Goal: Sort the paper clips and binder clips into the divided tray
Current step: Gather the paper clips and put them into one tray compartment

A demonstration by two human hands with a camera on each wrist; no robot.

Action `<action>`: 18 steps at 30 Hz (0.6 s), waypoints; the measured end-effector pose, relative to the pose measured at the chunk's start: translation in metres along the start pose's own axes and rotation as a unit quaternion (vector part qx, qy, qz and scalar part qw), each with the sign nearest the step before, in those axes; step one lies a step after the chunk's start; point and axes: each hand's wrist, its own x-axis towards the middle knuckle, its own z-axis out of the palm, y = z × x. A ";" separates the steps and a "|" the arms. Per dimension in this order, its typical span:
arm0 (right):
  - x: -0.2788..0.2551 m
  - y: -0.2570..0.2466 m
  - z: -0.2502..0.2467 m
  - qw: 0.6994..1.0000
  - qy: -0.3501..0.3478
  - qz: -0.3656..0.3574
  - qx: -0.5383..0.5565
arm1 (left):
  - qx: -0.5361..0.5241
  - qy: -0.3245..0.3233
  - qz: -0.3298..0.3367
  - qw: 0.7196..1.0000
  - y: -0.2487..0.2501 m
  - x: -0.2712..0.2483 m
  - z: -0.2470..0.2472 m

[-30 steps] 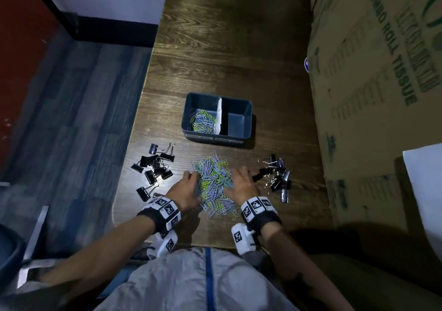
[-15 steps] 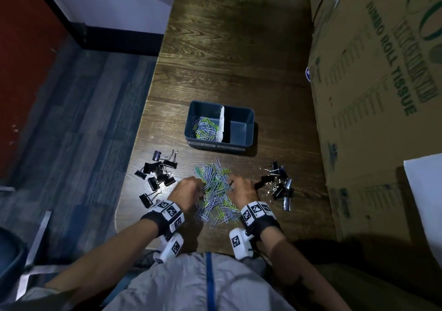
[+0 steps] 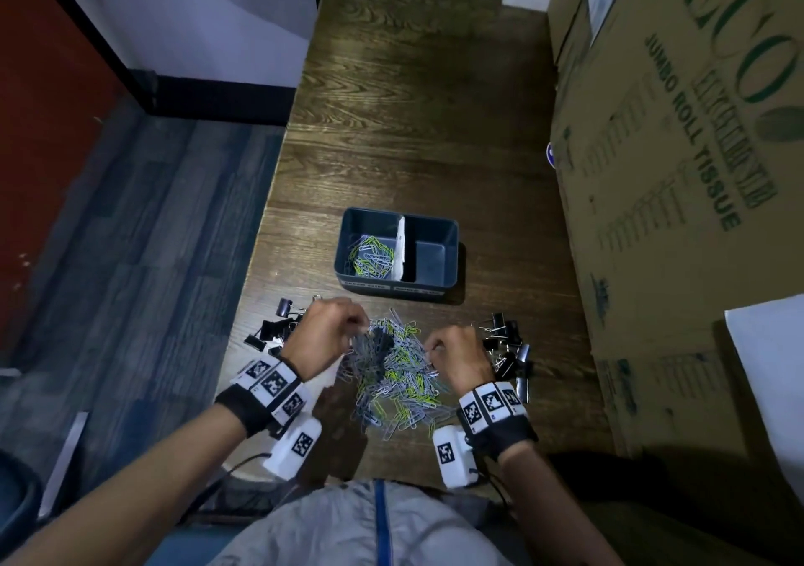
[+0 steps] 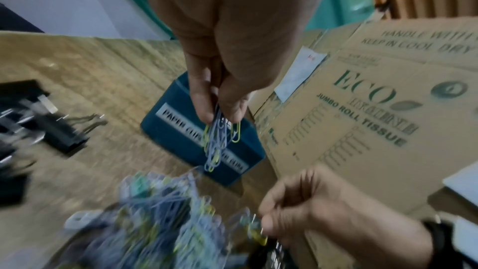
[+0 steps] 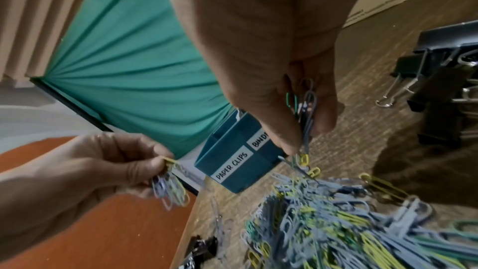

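Observation:
A dark blue divided tray (image 3: pixel 452 261) stands mid-table, with paper clips (image 3: pixel 370 256) in its left compartment. Closer to me lies a pile of coloured paper clips (image 3: pixel 391 378). My left hand (image 3: pixel 363 332) hovers over the pile's far left side. It pinches a dangling bunch of paper clips (image 4: pixel 217 140) in front of the tray (image 4: pixel 248 140). My right hand (image 3: pixel 428 348) is at the pile's right edge, pinching a few paper clips (image 5: pixel 306 105) just above the pile (image 5: pixel 336 222). Black binder clips lie in two groups, left (image 3: pixel 278 330) and right (image 3: pixel 509 356).
A large cardboard box (image 3: pixel 674 173) lines the table's right side, with a white sheet (image 3: pixel 765 369) on it. The table's left edge drops to the grey floor (image 3: pixel 130 239). Bare wood (image 3: pixel 413 108) stretches beyond the tray.
Both hands have lifted off the pile, each with a pinch of paper clips. The left hand has moved up and forward toward the tray.

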 end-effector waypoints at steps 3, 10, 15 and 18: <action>-0.004 -0.003 -0.011 1.000 0.004 -0.025 0.016 | -0.023 0.041 -0.018 0.999 0.018 0.023 -0.034; -0.010 -0.020 -0.040 0.995 0.039 -0.085 0.045 | -0.066 0.125 -0.048 0.989 0.035 0.087 -0.085; -0.006 -0.047 -0.073 0.984 0.080 -0.147 0.057 | -0.058 0.124 -0.071 0.988 0.021 0.111 -0.071; 0.005 -0.068 -0.093 0.973 0.125 -0.183 0.064 | -0.020 0.156 -0.110 0.981 0.009 0.095 -0.053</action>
